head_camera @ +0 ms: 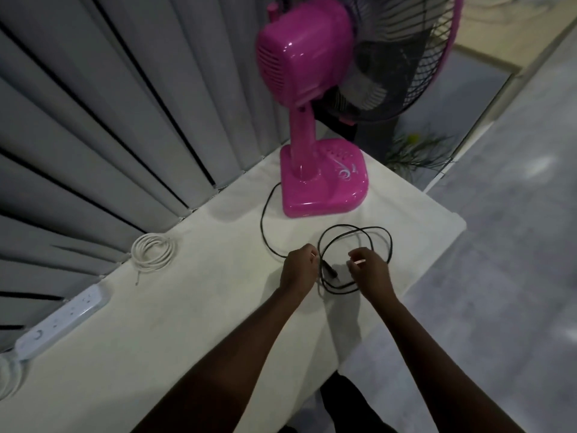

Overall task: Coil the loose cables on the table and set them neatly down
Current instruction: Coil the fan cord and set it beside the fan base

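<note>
Both hands are working near the table's (187, 307) right edge: the left hand (298, 270) is pinching the black cable (387, 242) in closed fingers, the right hand (370, 271) curling beside its loops, grip unclear. Farther left, a coiled white cable (153, 250) is lying at the back edge; the pink fan (321, 182) is standing at the far corner.

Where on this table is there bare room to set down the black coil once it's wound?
Bare tabletop lies between the white coil, the power strip and the left hand. It is crowded ahead: the black cable loops between both hands in front of the pink fan, with the right hand near the table's right edge.
</note>
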### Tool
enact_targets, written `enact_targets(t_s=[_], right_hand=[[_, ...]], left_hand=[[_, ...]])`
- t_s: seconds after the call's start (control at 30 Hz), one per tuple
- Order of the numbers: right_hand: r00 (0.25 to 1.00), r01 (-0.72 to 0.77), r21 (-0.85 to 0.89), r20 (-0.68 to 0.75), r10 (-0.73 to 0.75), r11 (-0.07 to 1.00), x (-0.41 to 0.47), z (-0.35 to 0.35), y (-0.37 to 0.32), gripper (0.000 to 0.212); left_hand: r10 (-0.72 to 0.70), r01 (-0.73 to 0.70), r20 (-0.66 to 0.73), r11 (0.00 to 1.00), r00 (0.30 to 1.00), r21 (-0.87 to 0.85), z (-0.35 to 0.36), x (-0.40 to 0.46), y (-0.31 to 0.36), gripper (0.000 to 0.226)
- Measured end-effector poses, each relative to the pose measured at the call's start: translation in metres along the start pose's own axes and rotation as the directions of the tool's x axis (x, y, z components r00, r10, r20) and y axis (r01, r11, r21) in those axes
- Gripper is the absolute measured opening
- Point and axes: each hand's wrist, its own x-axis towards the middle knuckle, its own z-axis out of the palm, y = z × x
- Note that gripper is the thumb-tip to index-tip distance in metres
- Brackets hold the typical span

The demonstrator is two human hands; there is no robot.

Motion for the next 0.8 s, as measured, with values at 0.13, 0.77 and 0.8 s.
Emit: enact_targets(t_s=[0.13, 0.77, 0.8], right_hand=[[0.997, -0.009, -0.066, 0.070, 0.014, 0.998, 0.012, 0.000, 0.010, 0.019], [0.962, 0.210, 0.093, -0.198, -0.189, 0.973, 0.049, -0.024, -0.011, 0.024], [0.956, 0.232, 0.060, -0.199, -0.216, 0.971, 0.054, -0.028, -0.015, 0.032]], left_hand=[[-0.207, 0.204, 0.038, 0.976, 0.978, 0.078, 0.028, 0.031, 0.019, 0.024], [-0.191, 0.205, 0.105, 0.968, 0.976, -0.142, 0.018, 0.063, 0.031, 0.010], [-0.195, 0.230, 0.139, 0.919, 0.971, -0.319, 0.008, 0.057, 0.034, 0.005]])
